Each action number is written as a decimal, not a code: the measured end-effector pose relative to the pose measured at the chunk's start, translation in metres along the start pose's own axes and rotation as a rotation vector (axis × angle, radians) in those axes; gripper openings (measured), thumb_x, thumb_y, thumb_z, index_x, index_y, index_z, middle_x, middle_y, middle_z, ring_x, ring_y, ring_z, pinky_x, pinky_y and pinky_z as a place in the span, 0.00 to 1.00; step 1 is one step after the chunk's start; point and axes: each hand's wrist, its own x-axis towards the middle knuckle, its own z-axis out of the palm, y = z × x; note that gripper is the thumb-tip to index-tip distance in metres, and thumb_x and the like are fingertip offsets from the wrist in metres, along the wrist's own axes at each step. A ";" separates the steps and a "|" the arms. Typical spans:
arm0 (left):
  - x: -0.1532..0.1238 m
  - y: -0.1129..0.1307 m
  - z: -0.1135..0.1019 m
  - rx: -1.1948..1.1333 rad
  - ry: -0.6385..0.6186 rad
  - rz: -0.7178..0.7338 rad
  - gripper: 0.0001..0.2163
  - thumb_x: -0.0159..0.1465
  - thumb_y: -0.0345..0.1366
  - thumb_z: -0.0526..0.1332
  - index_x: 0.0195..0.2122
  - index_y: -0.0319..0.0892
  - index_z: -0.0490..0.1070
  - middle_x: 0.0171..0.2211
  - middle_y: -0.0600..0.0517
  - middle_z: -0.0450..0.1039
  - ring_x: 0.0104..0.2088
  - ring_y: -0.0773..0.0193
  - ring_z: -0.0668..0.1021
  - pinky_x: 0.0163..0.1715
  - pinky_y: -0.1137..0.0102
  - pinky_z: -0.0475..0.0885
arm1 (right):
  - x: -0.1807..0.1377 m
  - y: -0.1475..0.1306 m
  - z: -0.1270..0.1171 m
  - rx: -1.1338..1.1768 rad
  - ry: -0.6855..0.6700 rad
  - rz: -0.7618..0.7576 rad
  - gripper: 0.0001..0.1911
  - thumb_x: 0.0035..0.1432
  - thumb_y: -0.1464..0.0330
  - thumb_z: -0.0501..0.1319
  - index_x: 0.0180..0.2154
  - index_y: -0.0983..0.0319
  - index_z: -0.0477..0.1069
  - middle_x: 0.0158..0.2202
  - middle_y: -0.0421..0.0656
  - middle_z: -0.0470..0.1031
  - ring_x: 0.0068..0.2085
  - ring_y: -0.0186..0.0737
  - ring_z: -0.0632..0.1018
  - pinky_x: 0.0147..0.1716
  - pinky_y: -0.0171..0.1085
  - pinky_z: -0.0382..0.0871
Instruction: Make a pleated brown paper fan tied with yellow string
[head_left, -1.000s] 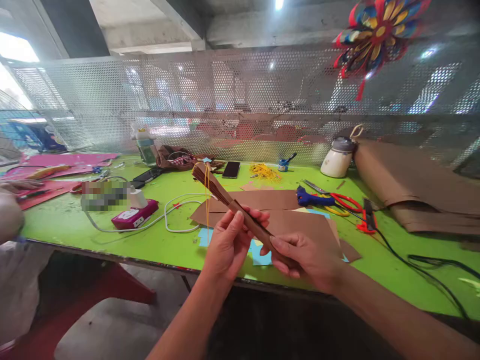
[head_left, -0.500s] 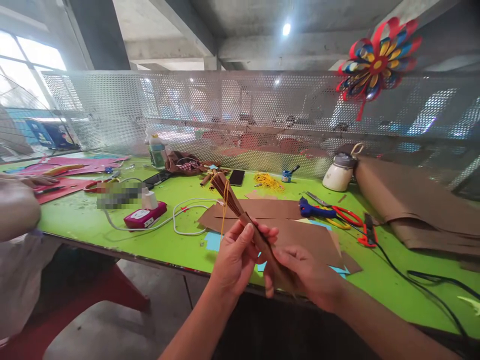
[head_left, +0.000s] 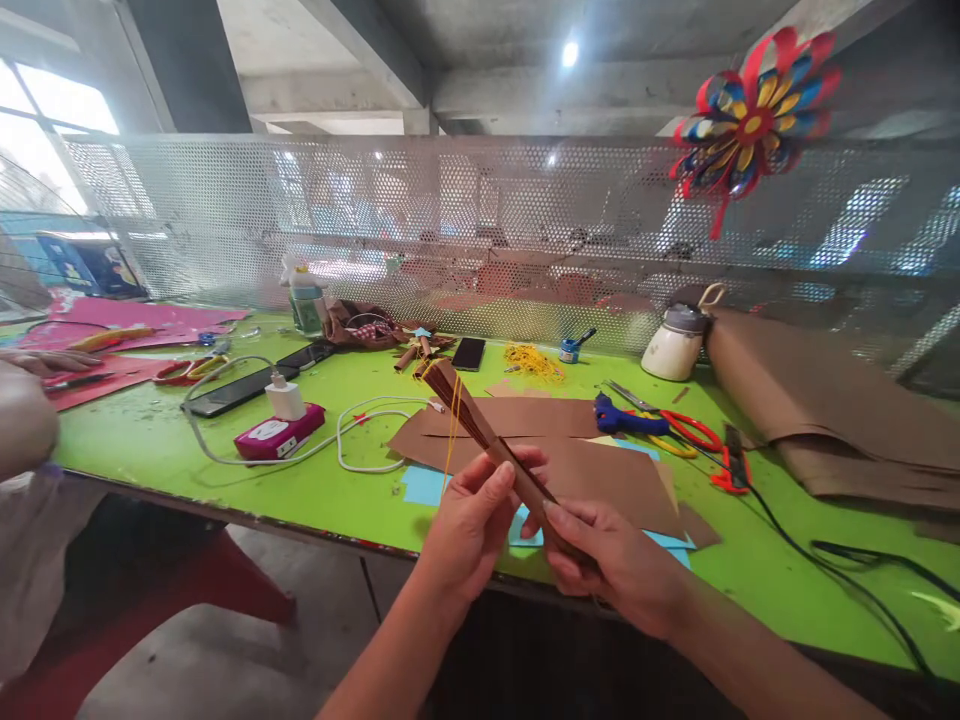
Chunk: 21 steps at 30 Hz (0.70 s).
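Note:
A long bundle of pleated brown paper [head_left: 474,415] runs diagonally between my hands, its fanned end tilted up and to the left. Thumb and fingers of my left hand [head_left: 471,530] close around the wrapped middle of it. Lower down, my right hand [head_left: 611,550] grips the bundle's near end, which its fingers partly cover. A thin yellow string [head_left: 454,425] loops at the upper end and hangs down. Beneath the hands lie flat brown paper sheets [head_left: 622,480] with light blue paper [head_left: 422,487] sticking out from under them.
To the right are a blue glue gun [head_left: 630,417], scissors [head_left: 686,428], a whitish flask [head_left: 670,350] and a brown paper stack [head_left: 810,400]. A magenta power socket [head_left: 279,433], a phone [head_left: 469,354] and yellow strings [head_left: 532,362] lie farther back. Another person's hand [head_left: 52,362] rests at far left.
My right hand has closed its fingers more tightly around the bundle's lower end. My left hand keeps its hold. The view has shifted slightly.

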 end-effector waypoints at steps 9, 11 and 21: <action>0.004 -0.004 -0.014 -0.029 0.056 0.045 0.09 0.57 0.33 0.64 0.39 0.40 0.76 0.31 0.51 0.72 0.30 0.69 0.71 0.30 0.72 0.66 | 0.010 -0.017 -0.018 -0.268 0.014 0.002 0.20 0.58 0.56 0.56 0.35 0.67 0.72 0.18 0.36 0.60 0.19 0.26 0.57 0.19 0.31 0.45; 0.004 -0.003 -0.015 -0.020 0.068 0.042 0.11 0.56 0.33 0.64 0.41 0.41 0.75 0.31 0.52 0.72 0.29 0.69 0.71 0.29 0.72 0.65 | 0.012 -0.018 -0.020 -0.218 -0.018 0.042 0.20 0.58 0.56 0.56 0.37 0.68 0.72 0.17 0.35 0.60 0.19 0.26 0.56 0.19 0.31 0.45; 0.003 0.001 -0.007 0.031 0.159 -0.041 0.07 0.55 0.34 0.65 0.36 0.39 0.75 0.31 0.50 0.75 0.32 0.66 0.75 0.34 0.71 0.67 | 0.009 -0.013 -0.020 -0.138 -0.064 0.072 0.23 0.61 0.55 0.50 0.38 0.67 0.72 0.16 0.36 0.60 0.16 0.27 0.54 0.18 0.31 0.47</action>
